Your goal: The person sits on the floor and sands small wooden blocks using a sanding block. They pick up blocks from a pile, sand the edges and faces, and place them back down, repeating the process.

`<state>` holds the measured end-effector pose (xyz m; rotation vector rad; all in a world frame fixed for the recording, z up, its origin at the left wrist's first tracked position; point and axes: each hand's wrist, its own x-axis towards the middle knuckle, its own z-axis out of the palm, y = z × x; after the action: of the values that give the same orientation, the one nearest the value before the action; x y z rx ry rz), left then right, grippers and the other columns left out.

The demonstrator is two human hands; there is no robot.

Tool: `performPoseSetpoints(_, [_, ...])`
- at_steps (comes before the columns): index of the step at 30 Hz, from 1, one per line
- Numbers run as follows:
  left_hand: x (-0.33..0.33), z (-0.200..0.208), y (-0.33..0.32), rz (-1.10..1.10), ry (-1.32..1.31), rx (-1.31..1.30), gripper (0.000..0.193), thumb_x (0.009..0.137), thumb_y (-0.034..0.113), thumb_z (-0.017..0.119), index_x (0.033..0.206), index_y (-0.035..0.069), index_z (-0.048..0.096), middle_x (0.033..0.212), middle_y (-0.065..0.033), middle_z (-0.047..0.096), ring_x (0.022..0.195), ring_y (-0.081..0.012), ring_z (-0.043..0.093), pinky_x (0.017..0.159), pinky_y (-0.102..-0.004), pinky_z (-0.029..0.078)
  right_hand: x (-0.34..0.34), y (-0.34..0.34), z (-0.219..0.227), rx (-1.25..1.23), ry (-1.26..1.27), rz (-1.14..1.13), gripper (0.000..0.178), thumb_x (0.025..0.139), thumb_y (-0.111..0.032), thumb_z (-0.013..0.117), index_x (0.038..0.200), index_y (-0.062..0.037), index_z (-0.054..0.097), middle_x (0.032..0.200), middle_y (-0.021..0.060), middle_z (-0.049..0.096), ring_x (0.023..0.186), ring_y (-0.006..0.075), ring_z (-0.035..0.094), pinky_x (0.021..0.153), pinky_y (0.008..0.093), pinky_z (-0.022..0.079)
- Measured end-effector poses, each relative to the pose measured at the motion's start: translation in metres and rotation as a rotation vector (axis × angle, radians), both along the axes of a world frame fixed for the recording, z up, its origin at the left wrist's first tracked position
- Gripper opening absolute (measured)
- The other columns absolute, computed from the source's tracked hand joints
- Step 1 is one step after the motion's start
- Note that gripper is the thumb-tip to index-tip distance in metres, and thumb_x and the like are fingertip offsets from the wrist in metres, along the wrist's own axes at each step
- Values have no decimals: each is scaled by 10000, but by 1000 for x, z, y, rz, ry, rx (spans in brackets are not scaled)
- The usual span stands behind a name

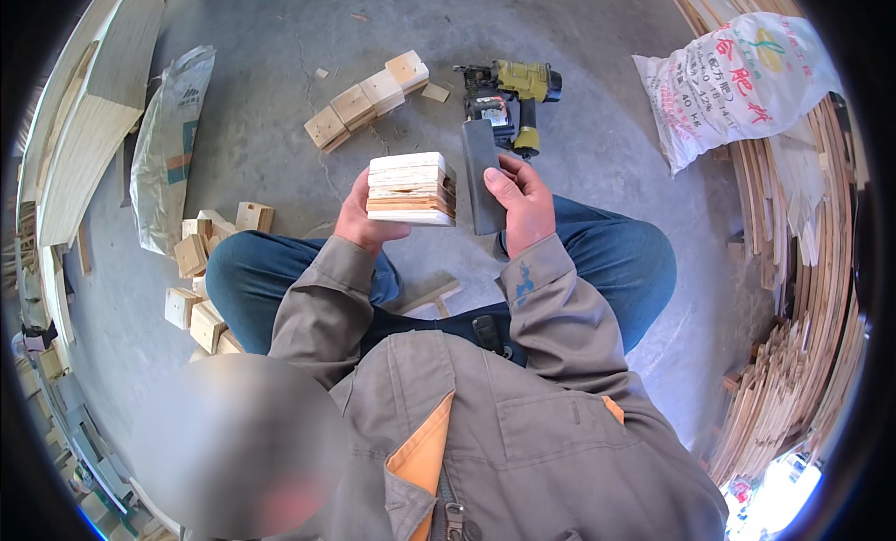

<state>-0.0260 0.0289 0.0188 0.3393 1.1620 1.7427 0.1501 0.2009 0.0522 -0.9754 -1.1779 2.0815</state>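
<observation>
My left hand point(362, 216) is closed around the left side of a layered wooden block point(409, 188), its stacked plywood edges facing up at me. In my right hand point(528, 205) is a dark grey flat rectangular bar point(481, 172), gripped at its right edge with the thumb on top. Block and bar are held side by side above the floor, a narrow gap between them. Just beyond the bar lies a yellow-and-black nail gun point(525, 82). A row of similar wooden blocks point(366, 102) rests on the floor past my left hand.
Several loose wooden blocks point(191, 256) are heaped beside my left knee. Boards point(107, 121) and a translucent plastic sack point(168, 154) stand at the left. Timber strips point(784, 392) are piled on the right, with a printed white sack point(737, 88) on top. A small wood scrap point(435, 93) lies near the row.
</observation>
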Motion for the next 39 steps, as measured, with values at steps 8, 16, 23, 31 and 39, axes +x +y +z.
performPoseSetpoints(8, [4, -1, 2, 27, 130, -68, 1095, 494, -196, 766, 1501, 89, 445, 1367, -52, 617, 1298, -246, 587, 1082, -425, 496, -2, -1, 1, 10, -29, 1, 463, 929, -126, 751, 1320, 57, 586, 1229, 130, 669, 1088, 154, 631, 965, 285, 505])
performPoseSetpoints(16, [5, 8, 6, 56, 220, -179, 1095, 505, -174, 794, 1507, 69, 426, 1381, -55, 597, 1296, -234, 580, 1081, -417, 496, -3, -1, -2, 12, -61, -17, 471, 927, -134, 751, 1319, 65, 582, 1232, 139, 661, 1095, 162, 624, 970, 287, 500])
performPoseSetpoints(23, [2, -3, 3, 53, 256, -154, 1065, 536, -136, 823, 1504, 63, 425, 1412, -65, 557, 1337, -229, 532, 1097, -414, 492, -3, -1, -2, 32, -73, -10, 475, 928, -129, 746, 1324, 68, 576, 1229, 142, 658, 1094, 166, 624, 966, 287, 505])
performPoseSetpoints(31, [4, 2, 1, 87, 442, -313, 1019, 541, -23, 889, 1465, 66, 469, 1421, -74, 512, 1315, -238, 533, 1062, -428, 515, -2, -2, 1, 22, -58, -3, 477, 931, -122, 739, 1331, 74, 567, 1234, 148, 652, 1088, 165, 626, 963, 290, 511])
performPoseSetpoints(39, [6, 7, 2, -2, 916, -453, 982, 517, 164, 942, 1405, 88, 528, 1353, -109, 482, 1289, -257, 504, 1022, -441, 524, -3, -3, 0, 55, -84, 11, 489, 932, -145, 741, 1328, 81, 564, 1245, 168, 645, 1119, 185, 617, 983, 305, 500])
